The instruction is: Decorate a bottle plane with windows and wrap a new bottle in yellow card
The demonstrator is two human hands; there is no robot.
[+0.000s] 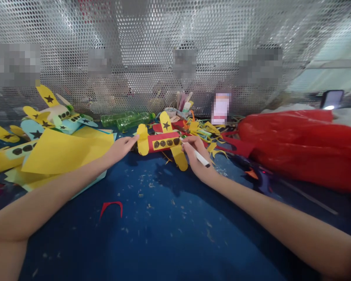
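Observation:
A toy airplane [161, 143] with a red body and yellow paper wings is held up over the blue table. Dark round windows line a yellow strip on its side, and a black star marks one wing. My left hand [122, 149] pinches the yellow tail piece at its left end. In my right hand [196, 158] is a white marker [202, 159] with a dark end, gripped like a pen. Those fingers are at the right end of the airplane, by the window strip. The marker's tip is too small to make out.
Yellow paper sheets [67, 150] and several finished paper airplanes [48, 117] lie left. Green plastic bottles [134, 120] and paper scraps [204, 130] sit behind. A red plastic bag [298, 144] fills the right; a red paper strip [111, 203] lies in front. Perforated metal mesh [152, 35] stands behind.

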